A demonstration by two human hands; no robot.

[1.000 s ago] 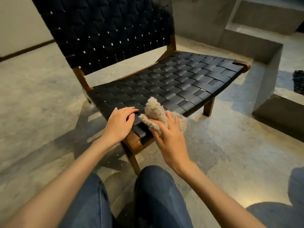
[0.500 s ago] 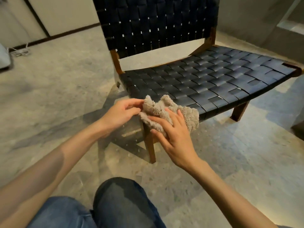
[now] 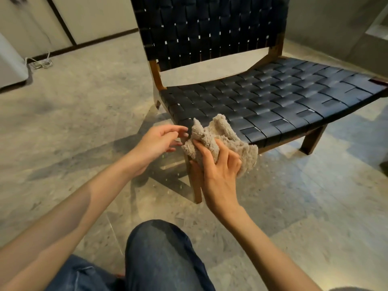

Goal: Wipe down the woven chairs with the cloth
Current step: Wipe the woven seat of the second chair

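Both hands meet at the woven chair's (image 3: 273,101) near seat corner, above its front leg; the right hand (image 3: 218,171) clutches the bunched cloth (image 3: 214,133) there, probably wadding it to wipe; the left hand (image 3: 159,141) hovers just beside it, fingers loosely spread, holding nothing.

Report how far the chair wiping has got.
Done: nothing provable; the woven seat shows no wipe marks either way. In hand: the right hand grips the bunched cloth at the seat's near corner, while the left hand hovers open beside it. Left: probably most of the seat, the backrest and the wooden legs. Only one chair is in view.
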